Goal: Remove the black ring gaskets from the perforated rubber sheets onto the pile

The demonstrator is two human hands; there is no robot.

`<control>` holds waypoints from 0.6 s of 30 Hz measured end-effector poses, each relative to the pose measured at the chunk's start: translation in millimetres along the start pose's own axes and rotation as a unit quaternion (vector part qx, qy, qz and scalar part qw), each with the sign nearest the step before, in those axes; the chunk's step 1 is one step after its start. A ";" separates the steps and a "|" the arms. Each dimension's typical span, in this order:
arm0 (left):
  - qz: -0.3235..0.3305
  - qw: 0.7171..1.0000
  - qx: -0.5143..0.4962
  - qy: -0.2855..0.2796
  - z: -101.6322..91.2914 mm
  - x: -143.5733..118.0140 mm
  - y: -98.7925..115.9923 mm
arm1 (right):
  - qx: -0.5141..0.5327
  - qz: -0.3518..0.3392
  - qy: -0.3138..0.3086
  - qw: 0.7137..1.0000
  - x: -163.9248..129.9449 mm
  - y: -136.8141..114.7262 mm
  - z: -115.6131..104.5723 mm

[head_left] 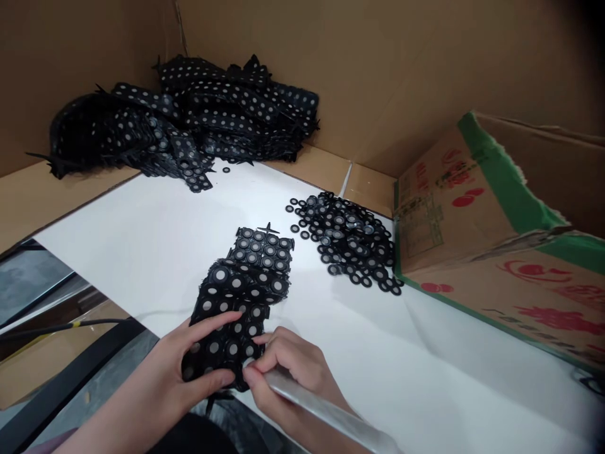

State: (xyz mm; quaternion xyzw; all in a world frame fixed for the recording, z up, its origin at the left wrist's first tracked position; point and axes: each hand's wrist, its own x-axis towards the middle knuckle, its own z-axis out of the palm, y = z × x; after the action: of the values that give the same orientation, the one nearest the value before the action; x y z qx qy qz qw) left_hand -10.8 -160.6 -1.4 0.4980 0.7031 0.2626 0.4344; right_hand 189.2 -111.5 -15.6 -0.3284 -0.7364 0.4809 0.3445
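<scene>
And here we are at the counter, a smooth white surface (454, 378), with a brown cardboard box with green edges and red print (439, 208) as our landmark. Well to the left of the box, on the near side, lies the black studded sheet with rows of round grey-centred rings (236, 284). The left hand (189, 366) is on it, spread, thumb and forefinger well apart across the rings; its other fingers are hidden, so no telling how firmly it grips! And the right hand (288, 366), it's curled tight around a pale, slim, pen-like rod (321, 403), tip down at a ring by the sheet's right edge. Just left of the box, a heap of loose black rings (352, 233) spreads out. Farther left and beyond, a big tangled pile of black dotted sheets (227, 113) sits before the brown cardboard wall (359, 82).
</scene>
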 end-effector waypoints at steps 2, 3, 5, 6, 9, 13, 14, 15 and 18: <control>-0.005 1.000 -0.006 -0.006 -0.2 0.1 -2.0 | 0.003 0.001 0.002 1.000 0.0 -0.5 0.6; -0.007 1.000 -0.012 -0.010 -0.2 0.1 -2.6 | 0.004 0.002 0.003 1.000 -0.2 -0.5 1.1; -0.009 1.000 -0.020 -0.018 0.2 0.1 -3.5 | 0.004 0.002 0.003 1.000 -0.5 -0.2 1.9; -0.009 1.000 -0.021 -0.019 0.5 0.1 -3.8 | 0.004 0.002 0.001 1.000 -0.6 0.0 2.2; -0.007 1.000 -0.021 -0.017 1.4 -0.4 -4.0 | 0.007 -0.003 -0.001 1.000 -0.4 0.6 2.3; -0.013 0.999 -0.024 -0.019 1.8 -1.0 -2.6 | -0.001 -0.017 -0.004 1.000 0.4 0.4 1.8; -0.013 0.999 -0.022 -0.021 1.8 -0.9 -2.0 | -0.006 -0.023 -0.003 1.000 0.4 0.7 2.1; -0.013 0.999 -0.019 -0.023 1.6 -0.7 -1.4 | -0.011 -0.033 0.001 0.999 0.2 1.4 2.7; -0.012 0.999 -0.017 -0.027 1.3 0.4 0.0 | -0.021 -0.075 0.008 0.997 -1.7 6.8 8.0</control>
State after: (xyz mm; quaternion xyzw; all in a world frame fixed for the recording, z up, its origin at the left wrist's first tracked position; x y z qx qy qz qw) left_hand -9.8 -160.3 -2.1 0.4891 0.6926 0.2556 0.4645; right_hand 184.7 -114.6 -24.6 -0.2830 -0.7661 0.4353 0.3789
